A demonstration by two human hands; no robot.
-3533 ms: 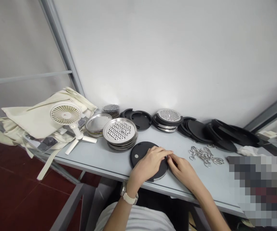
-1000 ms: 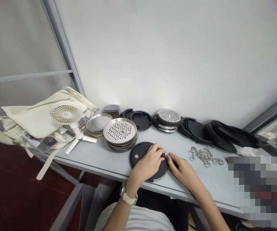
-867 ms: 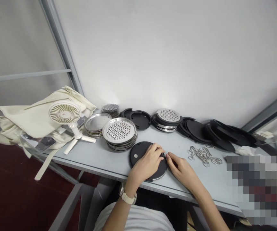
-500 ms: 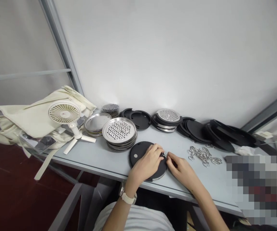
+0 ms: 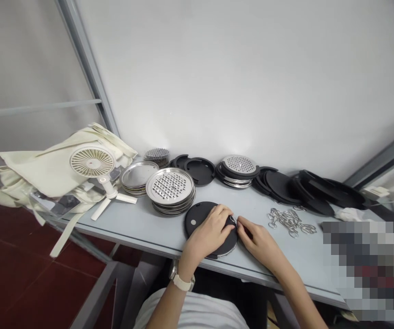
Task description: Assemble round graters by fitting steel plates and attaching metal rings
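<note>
A black round holder (image 5: 197, 211) lies flat at the table's front edge, with a silvery rim showing at its lower right. My left hand (image 5: 208, 232) rests across it, fingers bent and gripping near its right edge. A small metal clip (image 5: 232, 219) shows at that edge, between the left fingertips and my right hand (image 5: 257, 240). The right thumb and index finger are pinched on the clip's outer end; the fingertips partly hide it. Right of my hands lies a pile of similar metal clips (image 5: 289, 221).
Grater discs (image 5: 170, 186) are stacked left of my hands, beside plain metal discs (image 5: 138, 174). More black holders (image 5: 200, 171) line the wall, some piled at the right (image 5: 281, 185). A white fan (image 5: 93, 162) and a cream bag (image 5: 46, 169) occupy the left end.
The clip has shifted slightly in toward the holder's edge, and the right fingertips have moved a little with it. The left hand stays on the holder.
</note>
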